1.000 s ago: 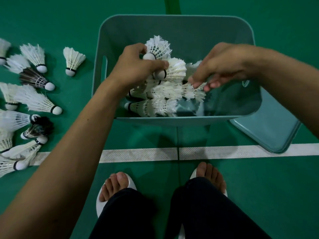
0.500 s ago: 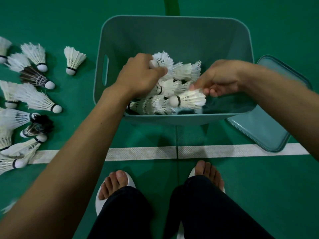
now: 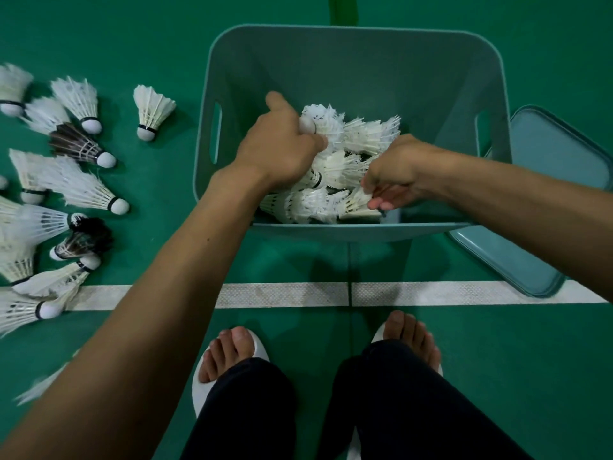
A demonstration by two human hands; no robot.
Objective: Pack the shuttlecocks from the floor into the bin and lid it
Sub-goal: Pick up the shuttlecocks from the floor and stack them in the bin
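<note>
A teal plastic bin (image 3: 358, 71) stands on the green floor ahead of me. Several white shuttlecocks (image 3: 345, 167) are piled in its near half. My left hand (image 3: 278, 147) is down inside the bin, fingers closed around shuttlecocks, one cork showing at its knuckles. My right hand (image 3: 394, 174) is low at the bin's near wall, pinching the feathers of a shuttlecock (image 3: 358, 205). Several more shuttlecocks (image 3: 76, 190), white and a few dark, lie on the floor to the left. The teal lid (image 3: 544, 210) lies on the floor right of the bin, partly under my right forearm.
A white court line (image 3: 431, 293) crosses the floor just before the bin. My feet in white sandals (image 3: 232, 363) stand behind that line. One lone shuttlecock (image 3: 152, 111) stands close to the bin's left wall.
Both hands have sunk lower into the bin with their shuttlecocks. The right hand's shuttlecock has come down onto the pile near the front wall.
</note>
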